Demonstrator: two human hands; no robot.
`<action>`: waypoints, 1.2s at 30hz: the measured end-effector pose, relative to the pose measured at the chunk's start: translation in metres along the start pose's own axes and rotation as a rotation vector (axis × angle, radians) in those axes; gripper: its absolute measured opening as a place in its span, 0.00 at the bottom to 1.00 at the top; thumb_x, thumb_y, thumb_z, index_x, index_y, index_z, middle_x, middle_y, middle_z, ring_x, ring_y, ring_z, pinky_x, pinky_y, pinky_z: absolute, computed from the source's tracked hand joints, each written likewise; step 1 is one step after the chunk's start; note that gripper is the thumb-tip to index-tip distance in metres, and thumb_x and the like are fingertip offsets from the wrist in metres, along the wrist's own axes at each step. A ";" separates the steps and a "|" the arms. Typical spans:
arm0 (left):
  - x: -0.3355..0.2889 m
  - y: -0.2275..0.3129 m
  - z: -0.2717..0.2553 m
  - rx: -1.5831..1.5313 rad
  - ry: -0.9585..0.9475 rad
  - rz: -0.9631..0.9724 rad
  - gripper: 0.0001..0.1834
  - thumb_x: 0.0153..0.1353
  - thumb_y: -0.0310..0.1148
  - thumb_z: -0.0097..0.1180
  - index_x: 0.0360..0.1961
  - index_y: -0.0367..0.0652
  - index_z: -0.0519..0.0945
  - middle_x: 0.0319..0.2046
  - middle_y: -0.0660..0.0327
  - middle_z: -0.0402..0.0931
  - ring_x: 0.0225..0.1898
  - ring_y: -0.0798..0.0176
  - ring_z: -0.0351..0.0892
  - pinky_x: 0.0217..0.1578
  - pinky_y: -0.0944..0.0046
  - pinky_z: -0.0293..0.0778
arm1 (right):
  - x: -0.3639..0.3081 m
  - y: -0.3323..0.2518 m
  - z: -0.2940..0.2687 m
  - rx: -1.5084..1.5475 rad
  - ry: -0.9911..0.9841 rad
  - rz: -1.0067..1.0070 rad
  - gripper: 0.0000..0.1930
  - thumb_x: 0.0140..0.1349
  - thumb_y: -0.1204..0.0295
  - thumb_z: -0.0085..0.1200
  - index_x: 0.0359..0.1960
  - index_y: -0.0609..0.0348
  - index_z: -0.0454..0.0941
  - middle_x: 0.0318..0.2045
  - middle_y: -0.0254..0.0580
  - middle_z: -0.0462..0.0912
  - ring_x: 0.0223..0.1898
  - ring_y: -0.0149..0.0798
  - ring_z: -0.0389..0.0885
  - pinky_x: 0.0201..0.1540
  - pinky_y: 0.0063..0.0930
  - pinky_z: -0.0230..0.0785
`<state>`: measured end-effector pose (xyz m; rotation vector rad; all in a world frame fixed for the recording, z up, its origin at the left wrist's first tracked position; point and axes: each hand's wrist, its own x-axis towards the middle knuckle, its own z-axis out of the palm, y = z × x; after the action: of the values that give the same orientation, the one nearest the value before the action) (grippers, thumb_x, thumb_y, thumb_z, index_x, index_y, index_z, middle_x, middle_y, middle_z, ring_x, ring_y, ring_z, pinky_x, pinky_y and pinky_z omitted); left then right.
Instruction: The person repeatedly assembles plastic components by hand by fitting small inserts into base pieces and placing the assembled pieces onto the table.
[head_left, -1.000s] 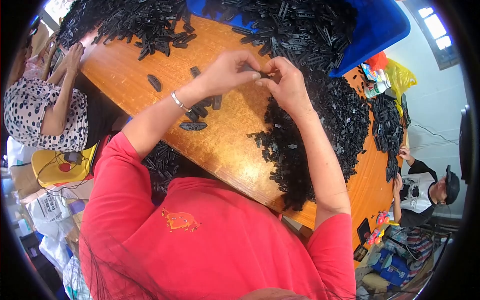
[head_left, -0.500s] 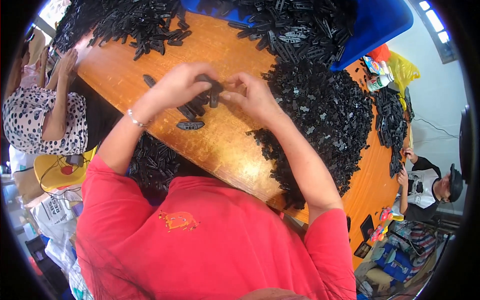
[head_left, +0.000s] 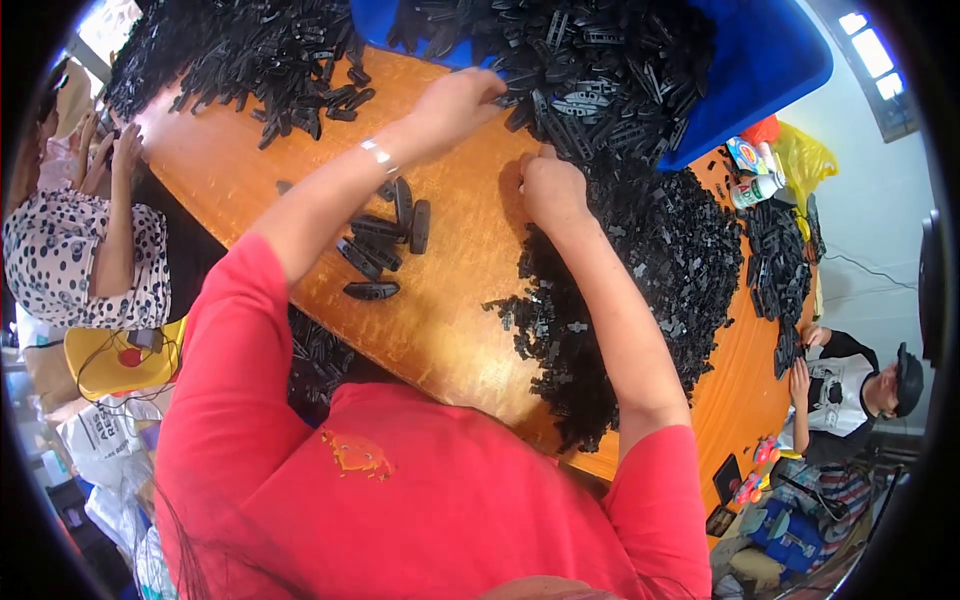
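Our left hand (head_left: 458,108) is near long parts (head_left: 590,118), right hand (head_left: 555,192) near small pieces (head_left: 655,255); we cannot tell if fingers (head_left: 486,86) grasp anything.

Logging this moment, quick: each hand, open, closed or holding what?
Left hand: fingers bent near black parts; grip can't be told.
Right hand: curled; can't tell whether it holds anything.

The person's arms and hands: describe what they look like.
Short, plain red sleeves leave the forearms bare. A shiny silvery band circles the left wrist; none shows on the right. The left hand and right hand wear no gloves.
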<state>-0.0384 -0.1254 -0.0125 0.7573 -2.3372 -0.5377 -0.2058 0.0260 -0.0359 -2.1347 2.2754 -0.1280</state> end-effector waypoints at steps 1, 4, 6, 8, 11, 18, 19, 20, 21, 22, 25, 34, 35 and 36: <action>0.017 -0.004 0.016 0.000 0.003 0.005 0.18 0.62 0.32 0.68 0.51 0.36 0.83 0.38 0.50 0.83 0.43 0.47 0.85 0.47 0.52 0.80 | 0.000 0.000 0.000 0.013 -0.008 -0.008 0.09 0.58 0.70 0.67 0.39 0.58 0.84 0.44 0.57 0.84 0.40 0.59 0.89 0.43 0.51 0.81; 0.049 -0.006 0.050 0.192 0.071 0.045 0.22 0.59 0.31 0.70 0.54 0.39 0.83 0.47 0.47 0.82 0.53 0.42 0.82 0.54 0.50 0.79 | -0.007 -0.009 -0.004 0.051 0.054 -0.090 0.09 0.61 0.68 0.63 0.39 0.59 0.82 0.40 0.56 0.85 0.37 0.59 0.89 0.40 0.50 0.82; 0.057 -0.006 0.063 0.212 0.071 0.051 0.23 0.57 0.28 0.71 0.55 0.42 0.83 0.50 0.47 0.80 0.57 0.42 0.79 0.58 0.50 0.77 | -0.015 -0.015 -0.005 0.064 0.143 -0.189 0.10 0.64 0.66 0.59 0.38 0.60 0.82 0.36 0.54 0.85 0.34 0.57 0.88 0.38 0.49 0.82; 0.054 -0.010 0.071 0.212 0.059 0.058 0.23 0.57 0.27 0.71 0.55 0.42 0.83 0.50 0.47 0.79 0.57 0.41 0.79 0.58 0.50 0.77 | -0.020 -0.017 0.003 -0.013 0.179 -0.238 0.08 0.62 0.70 0.58 0.37 0.60 0.83 0.34 0.51 0.86 0.33 0.50 0.90 0.35 0.41 0.83; 0.048 -0.009 0.072 0.219 0.067 0.077 0.22 0.56 0.26 0.72 0.53 0.42 0.83 0.49 0.47 0.79 0.55 0.41 0.80 0.57 0.50 0.78 | -0.027 -0.019 -0.002 -0.003 0.142 -0.244 0.07 0.62 0.71 0.58 0.38 0.61 0.82 0.35 0.52 0.85 0.34 0.53 0.89 0.36 0.44 0.82; 0.014 -0.001 0.046 0.101 -0.084 -0.094 0.22 0.56 0.32 0.75 0.51 0.42 0.82 0.47 0.47 0.82 0.51 0.42 0.83 0.51 0.48 0.79 | -0.036 -0.019 -0.012 -0.002 0.070 -0.307 0.06 0.62 0.74 0.57 0.38 0.60 0.82 0.36 0.52 0.86 0.37 0.50 0.90 0.40 0.41 0.83; 0.009 -0.001 0.043 0.065 -0.093 -0.119 0.22 0.56 0.33 0.75 0.50 0.42 0.82 0.46 0.48 0.83 0.51 0.42 0.84 0.50 0.49 0.79 | -0.038 -0.020 -0.011 0.001 0.068 -0.307 0.06 0.62 0.74 0.57 0.38 0.60 0.82 0.36 0.52 0.86 0.37 0.50 0.90 0.40 0.41 0.83; 0.005 -0.001 0.041 0.065 -0.097 -0.122 0.22 0.56 0.33 0.75 0.50 0.42 0.82 0.46 0.48 0.83 0.51 0.42 0.84 0.50 0.49 0.79 | -0.039 -0.020 -0.010 0.011 0.112 -0.325 0.05 0.60 0.74 0.58 0.36 0.59 0.82 0.37 0.51 0.86 0.39 0.50 0.89 0.42 0.41 0.83; 0.002 -0.004 0.038 0.061 -0.096 -0.140 0.20 0.56 0.34 0.75 0.47 0.41 0.84 0.44 0.48 0.85 0.49 0.42 0.85 0.49 0.49 0.80 | -0.041 -0.023 -0.009 0.023 0.154 -0.347 0.04 0.59 0.74 0.59 0.35 0.58 0.82 0.37 0.50 0.86 0.41 0.50 0.89 0.44 0.42 0.82; 0.000 -0.008 0.036 0.056 -0.097 -0.158 0.18 0.55 0.35 0.75 0.45 0.41 0.85 0.42 0.49 0.87 0.47 0.43 0.86 0.48 0.49 0.80 | -0.043 -0.025 -0.010 0.029 0.148 -0.349 0.04 0.59 0.74 0.59 0.35 0.58 0.82 0.37 0.50 0.86 0.41 0.50 0.89 0.44 0.42 0.82; -0.004 -0.013 0.032 0.065 -0.098 -0.151 0.15 0.56 0.36 0.75 0.41 0.40 0.87 0.38 0.49 0.88 0.43 0.43 0.87 0.47 0.48 0.81 | -0.045 -0.028 -0.010 0.212 0.144 -0.380 0.05 0.57 0.75 0.61 0.36 0.56 0.84 0.39 0.48 0.85 0.44 0.53 0.87 0.47 0.44 0.80; -0.017 -0.006 0.021 0.207 -0.178 -0.125 0.18 0.56 0.31 0.72 0.48 0.42 0.87 0.45 0.47 0.87 0.51 0.42 0.86 0.53 0.47 0.80 | -0.046 -0.028 -0.015 0.383 0.005 -0.284 0.14 0.58 0.79 0.62 0.46 0.54 0.86 0.49 0.54 0.81 0.52 0.59 0.83 0.55 0.49 0.77; -0.019 -0.005 0.020 0.213 -0.168 -0.118 0.18 0.56 0.30 0.72 0.48 0.42 0.86 0.46 0.47 0.86 0.52 0.42 0.85 0.53 0.47 0.80 | -0.047 -0.029 -0.015 0.382 0.005 -0.285 0.14 0.58 0.79 0.62 0.46 0.54 0.86 0.49 0.54 0.81 0.52 0.59 0.83 0.55 0.49 0.77; -0.022 -0.004 0.020 0.219 -0.157 -0.110 0.17 0.56 0.29 0.71 0.48 0.42 0.86 0.46 0.47 0.86 0.52 0.42 0.85 0.53 0.47 0.80 | -0.049 -0.029 -0.015 0.399 0.003 -0.259 0.15 0.58 0.79 0.62 0.47 0.53 0.85 0.49 0.53 0.81 0.52 0.59 0.83 0.55 0.49 0.77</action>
<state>-0.0357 -0.1109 -0.0386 0.9807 -2.5397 -0.4043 -0.1752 0.0736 -0.0207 -2.1861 1.7717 -0.5384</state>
